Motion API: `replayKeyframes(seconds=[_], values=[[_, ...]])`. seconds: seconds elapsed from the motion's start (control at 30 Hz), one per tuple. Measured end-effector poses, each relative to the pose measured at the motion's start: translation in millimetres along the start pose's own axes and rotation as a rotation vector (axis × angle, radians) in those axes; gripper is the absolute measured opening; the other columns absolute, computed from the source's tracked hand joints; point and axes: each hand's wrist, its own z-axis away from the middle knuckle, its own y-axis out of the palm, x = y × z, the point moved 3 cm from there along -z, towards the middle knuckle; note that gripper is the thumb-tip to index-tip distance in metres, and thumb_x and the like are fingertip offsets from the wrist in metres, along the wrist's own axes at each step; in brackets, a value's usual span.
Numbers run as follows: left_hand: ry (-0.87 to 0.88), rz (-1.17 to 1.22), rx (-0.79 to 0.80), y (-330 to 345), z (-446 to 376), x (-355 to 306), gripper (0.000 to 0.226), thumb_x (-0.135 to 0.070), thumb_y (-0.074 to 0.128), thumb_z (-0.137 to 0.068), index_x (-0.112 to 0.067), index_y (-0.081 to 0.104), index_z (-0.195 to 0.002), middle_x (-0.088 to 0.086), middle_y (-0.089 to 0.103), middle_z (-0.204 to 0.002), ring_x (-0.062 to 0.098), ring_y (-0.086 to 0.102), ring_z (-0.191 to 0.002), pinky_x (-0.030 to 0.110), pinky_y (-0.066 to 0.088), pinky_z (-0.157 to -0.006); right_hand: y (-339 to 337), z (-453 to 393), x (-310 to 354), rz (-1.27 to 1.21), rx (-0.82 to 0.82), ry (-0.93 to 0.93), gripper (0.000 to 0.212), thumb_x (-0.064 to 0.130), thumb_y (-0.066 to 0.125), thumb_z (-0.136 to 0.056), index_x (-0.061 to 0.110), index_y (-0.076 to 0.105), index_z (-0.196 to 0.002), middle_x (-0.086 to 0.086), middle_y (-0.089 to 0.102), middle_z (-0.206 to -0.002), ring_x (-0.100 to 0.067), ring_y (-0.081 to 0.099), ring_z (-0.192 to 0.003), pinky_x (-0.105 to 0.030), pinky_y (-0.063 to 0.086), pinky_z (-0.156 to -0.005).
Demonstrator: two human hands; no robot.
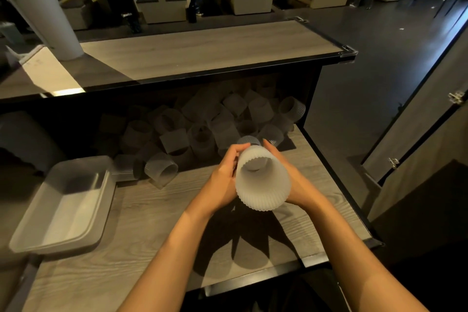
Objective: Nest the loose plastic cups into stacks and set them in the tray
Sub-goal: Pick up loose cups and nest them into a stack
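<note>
A frosted white ribbed plastic cup [263,182] is held above the wooden table, its open mouth turned toward me. My left hand [224,178] grips its left side and my right hand [293,180] wraps its right side. A second, darker cup [249,140] shows at the far end, between my fingertips; whether it is nested in the white cup I cannot tell. Several loose cups [202,129] lie heaped in shadow under the raised shelf. The shallow translucent tray [30,230] sits at the left with nothing in it.
One cup [162,170] lies on its side near the tray's far corner. A raised wooden shelf [202,50] overhangs the pile. The table's right edge [336,185] drops to the floor. A white pillar [43,7] stands back left; people sit at booths beyond.
</note>
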Motion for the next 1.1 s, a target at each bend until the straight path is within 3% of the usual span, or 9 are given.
replayKeyframes(seconds=[0.1,0.2,0.3,0.4,0.53,0.67,0.83,0.97,1.1], values=[[-0.058,-0.038,-0.011,-0.8,7.7,-1.4,0.061,-0.02,0.072,-0.093,-0.043,0.04,-0.14,-0.03,0.052,-0.126,-0.013,0.052,-0.118,0.009,0.047,-0.091,5.8,12.8,4.9,0.104,0.1,0.082,0.077,0.005,0.062,-0.098,0.015,0.017,-0.16,-0.005,0.03,-0.162,-0.018,0.034,-0.146,-0.031,0.031,-0.121],[-0.075,-0.038,-0.008,-3.0,16.8,-7.2,0.053,-0.028,0.067,-0.096,-0.047,0.041,-0.139,-0.022,0.053,-0.132,0.0,0.053,-0.123,0.021,0.047,-0.098,8.7,33.5,13.2,0.048,0.124,0.107,0.053,0.0,0.058,-0.098,0.0,0.036,-0.146,0.001,0.038,-0.129,-0.012,0.038,-0.121,-0.02,0.032,-0.11],[-0.141,-0.05,0.009,-5.0,25.8,-6.7,0.051,-0.038,0.063,-0.095,-0.042,0.043,-0.142,-0.013,0.057,-0.135,0.007,0.055,-0.124,0.037,0.05,-0.104,15.0,41.5,24.0,0.016,0.105,0.071,0.039,0.001,0.056,-0.1,0.029,0.045,-0.125,0.018,0.043,-0.115,-0.001,0.041,-0.117,-0.008,0.034,-0.1],[-0.217,-0.02,0.072,-7.1,33.1,-5.7,0.054,-0.034,0.067,-0.089,-0.036,0.048,-0.14,-0.01,0.062,-0.127,0.008,0.059,-0.117,0.041,0.053,-0.102,21.1,34.6,21.9,-0.008,0.162,0.066,0.048,0.006,0.061,-0.095,0.034,0.051,-0.133,0.015,0.056,-0.125,-0.003,0.053,-0.12,-0.015,0.047,-0.099],[-0.31,-0.072,0.118,-8.1,38.8,4.2,0.047,-0.016,0.058,-0.098,-0.019,0.046,-0.144,0.003,0.061,-0.126,0.019,0.059,-0.117,0.039,0.047,-0.105,28.7,29.3,11.0,0.053,0.273,0.135,0.075,0.005,0.06,-0.09,0.027,0.028,-0.154,0.009,0.045,-0.141,-0.009,0.044,-0.129,-0.014,0.047,-0.093],[-0.311,-0.029,0.13,-2.5,41.2,14.3,0.044,-0.021,0.063,-0.098,-0.02,0.049,-0.14,-0.007,0.062,-0.119,0.006,0.061,-0.107,0.017,0.05,-0.09,38.7,27.1,1.8,0.073,0.284,0.165,0.086,0.016,0.06,-0.082,0.028,0.017,-0.155,-0.004,0.043,-0.145,-0.023,0.048,-0.131,-0.047,0.049,-0.108],[-0.416,0.048,0.059,-7.1,49.0,30.2,0.025,-0.025,0.064,-0.095,-0.024,0.059,-0.119,0.002,0.066,-0.121,0.02,0.062,-0.116,0.047,0.051,-0.104,55.2,24.3,-2.8,0.058,0.232,0.166,0.067,0.012,0.058,-0.092,0.023,0.031,-0.152,0.004,0.047,-0.135,-0.017,0.048,-0.128,-0.03,0.045,-0.099],[-0.517,-0.039,0.042,-11.7,58.0,44.5,0.053,-0.01,0.057,-0.097,-0.026,0.04,-0.145,0.002,0.055,-0.138,0.024,0.054,-0.127,0.049,0.045,-0.11,73.0,28.1,-7.4,-0.005,0.235,0.157,0.07,0.01,0.061,-0.092,0.03,0.033,-0.153,0.003,0.051,-0.144,-0.012,0.048,-0.13,-0.03,0.046,-0.104],[-0.511,-0.039,0.07,0.4,61.4,45.0,0.057,-0.009,0.061,-0.094,-0.021,0.042,-0.146,0.006,0.055,-0.141,0.025,0.05,-0.133,0.048,0.04,-0.115,79.2,39.0,-16.5,-0.001,0.161,0.138,0.085,0.009,0.066,-0.087,0.033,0.022,-0.156,0.001,0.047,-0.148,-0.016,0.046,-0.137,-0.03,0.044,-0.109]])
